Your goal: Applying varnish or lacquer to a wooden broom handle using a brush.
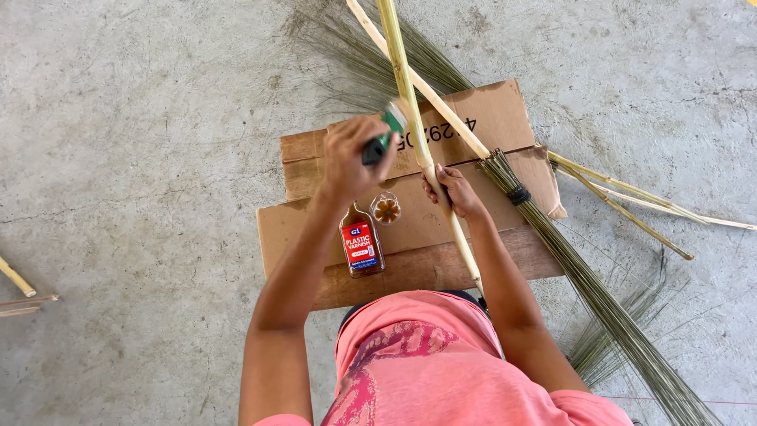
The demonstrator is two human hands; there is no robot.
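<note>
My left hand (351,162) grips a small paintbrush (388,130) with a green ferrule, its bristles pressed against a long pale bamboo stick (407,87). My right hand (451,189) holds that same stick lower down, fingers wrapped around it. The stick runs from the top of the view down toward my lap. Just below my left hand stand a flat brown bottle with a red label (361,246) and a small round open cup of brown liquid (386,209), both on flattened cardboard (489,114).
A broom of thin green-brown ribs (599,300), bound with a black tie, lies diagonally at the right, with a second pale stick (449,118) as its handle. More sticks (631,197) lie at the right and the left edge (16,278). Bare concrete floor (142,142) surrounds the cardboard.
</note>
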